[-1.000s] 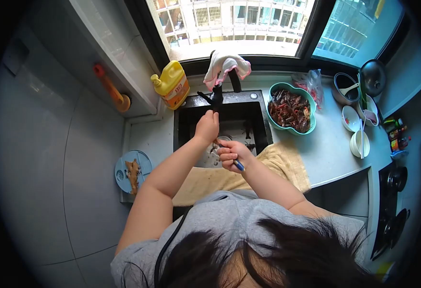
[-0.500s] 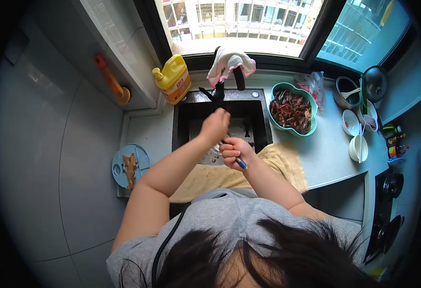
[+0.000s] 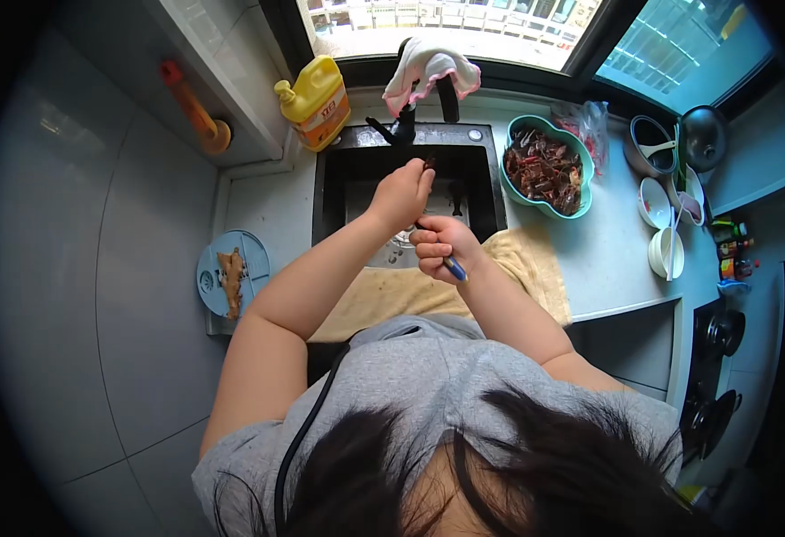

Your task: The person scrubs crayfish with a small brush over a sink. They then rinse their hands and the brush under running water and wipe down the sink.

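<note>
Over the black sink (image 3: pixel 321 192), my left hand (image 3: pixel 401 192) is closed round a small dark reddish thing, perhaps a crayfish, whose tip shows past the fingers. My right hand (image 3: pixel 446 248) is wrapped round a blue-handled tool (image 3: pixel 456 268), close beside and below my left hand. The tool's working end is hidden between the hands. In the sink, a dark crayfish (image 3: pixel 457 195) and part of a clear round container lie behind the hands. A teal bowl (image 3: pixel 507 186) heaped with crayfish (image 3: pixel 543 170) stands right of the sink.
A beige towel (image 3: pixel 527 277) covers the front edge. At the left are a blue plate (image 3: pixel 254 255) with ginger (image 3: pixel 231 282) and a yellow bottle (image 3: pixel 316 103). A cloth (image 3: pixel 430 72) hangs on the faucet. White bowls (image 3: pixel 665 253) and a pot (image 3: pixel 650 148) stand at the right.
The view has tilted down, so the surroundings sit higher in the picture. My left hand has shifted right and away from me, and the dark thing's tip now shows. My right hand keeps the blue-handled tool.
</note>
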A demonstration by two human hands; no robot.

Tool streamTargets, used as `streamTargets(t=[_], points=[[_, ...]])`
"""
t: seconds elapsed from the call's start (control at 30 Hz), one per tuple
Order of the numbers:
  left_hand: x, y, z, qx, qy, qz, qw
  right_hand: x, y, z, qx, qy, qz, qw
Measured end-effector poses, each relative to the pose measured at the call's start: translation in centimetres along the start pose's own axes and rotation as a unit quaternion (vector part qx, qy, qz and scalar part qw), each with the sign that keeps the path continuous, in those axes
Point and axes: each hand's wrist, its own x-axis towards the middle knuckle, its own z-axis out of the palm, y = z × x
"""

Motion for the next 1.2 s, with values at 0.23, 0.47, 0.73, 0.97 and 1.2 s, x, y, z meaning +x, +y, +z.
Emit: streamTargets(t=[0.23, 0.47, 0.73, 0.97, 1.2], points=[[0.3, 0.8, -0.3, -0.064, 0.031, -0.021, 0.997, -0.7, 0.1, 0.9, -0.025, 0.029, -0.034, 0.999], [0.4, 0.2, 0.1, -0.038, 0.074, 0.013, 0.996, -0.3, -0.1, 1.0, -0.015, 0.021, -0.036, 0.999], [0.6, -0.1, -1.1, 0.014, 0.059, 0.006, 0.998, -0.2, 0.3, 2.1, -0.035, 0.044, -0.035, 0.998], [-0.2, 0.0, -0.5, -0.077, 0.079, -0.046, 0.993, 0.2, 0.5, 1.5, -0.044, 0.055, -0.025, 0.997], [0.1, 0.1, -0.2, -0.023, 0.088, 0.011, 0.996, -0.3, 0.5, 1.2, -0.048, 0.025, -0.006, 0.999]])
